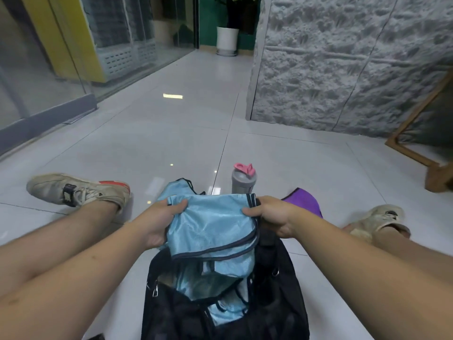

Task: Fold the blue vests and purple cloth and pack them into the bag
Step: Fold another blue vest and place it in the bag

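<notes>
I hold a folded light-blue mesh vest (215, 224) with dark trim over the open black bag (277, 298), which stands on the floor between my legs. My left hand (157, 222) grips the vest's left edge and my right hand (272, 214) grips its right edge. More blue vest fabric (215, 285) lies inside the bag's mouth. Another blue vest (176, 190) lies on the floor beyond my left hand. The purple cloth (304, 202) sits on the tiles behind my right hand, partly hidden.
A grey shaker bottle (242, 180) with a pink lid stands just beyond the vest. My shoes (78, 190) rest on the white tile floor at either side. A wooden frame (416, 153) leans at the right by a textured wall.
</notes>
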The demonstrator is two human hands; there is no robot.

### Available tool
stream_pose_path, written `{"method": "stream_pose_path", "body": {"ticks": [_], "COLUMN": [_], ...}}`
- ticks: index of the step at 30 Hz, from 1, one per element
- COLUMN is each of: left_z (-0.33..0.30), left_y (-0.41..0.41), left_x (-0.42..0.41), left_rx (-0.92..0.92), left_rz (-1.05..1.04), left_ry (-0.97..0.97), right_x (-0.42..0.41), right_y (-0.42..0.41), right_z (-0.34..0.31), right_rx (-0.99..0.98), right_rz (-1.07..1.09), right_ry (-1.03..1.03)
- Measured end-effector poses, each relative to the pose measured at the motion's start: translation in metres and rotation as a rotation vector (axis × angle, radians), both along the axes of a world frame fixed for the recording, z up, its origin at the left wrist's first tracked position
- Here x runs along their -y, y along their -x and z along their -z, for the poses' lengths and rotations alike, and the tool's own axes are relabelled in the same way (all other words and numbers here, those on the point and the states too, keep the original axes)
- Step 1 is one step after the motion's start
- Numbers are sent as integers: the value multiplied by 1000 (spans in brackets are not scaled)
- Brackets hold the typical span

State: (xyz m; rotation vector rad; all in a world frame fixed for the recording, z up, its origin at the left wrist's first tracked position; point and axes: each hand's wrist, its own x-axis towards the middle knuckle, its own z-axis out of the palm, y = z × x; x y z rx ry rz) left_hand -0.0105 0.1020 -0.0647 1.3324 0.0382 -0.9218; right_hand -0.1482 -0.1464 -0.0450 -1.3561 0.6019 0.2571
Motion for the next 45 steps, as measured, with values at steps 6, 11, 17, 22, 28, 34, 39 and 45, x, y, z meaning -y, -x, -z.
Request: {"method": "stream_pose_path", "body": {"ticks": [6,11,17,22,28,34,39,45], "left_z": [11,21,49,66,89,90,92,86], "left_y": [42,69,82,85,80,81,70,74], "left_x": [-9,-16,-24,-12,5,14,7,5], "left_rx": [-47,-63,191,595,718,868,884,1018], "left_rz": [-10,25,245,231,89,22,77,569], "left_ry": [-43,-113,-292,-582,-648,-593,-631,-991], "right_x": [-18,-26,-37,-48,-56,-62,-56,-65], "right_y": [36,62,82,75,56,39,27,14], "right_z": [24,42,63,71,72,84,79,70], "right_rx": [-122,-149,-164,-182,-184,-156,-109,-387], "right_rz": [61,76,10,-114,-255,-106,-21,-389], "right_ry": [41,35,189,498,919,1010,963,1093]}}
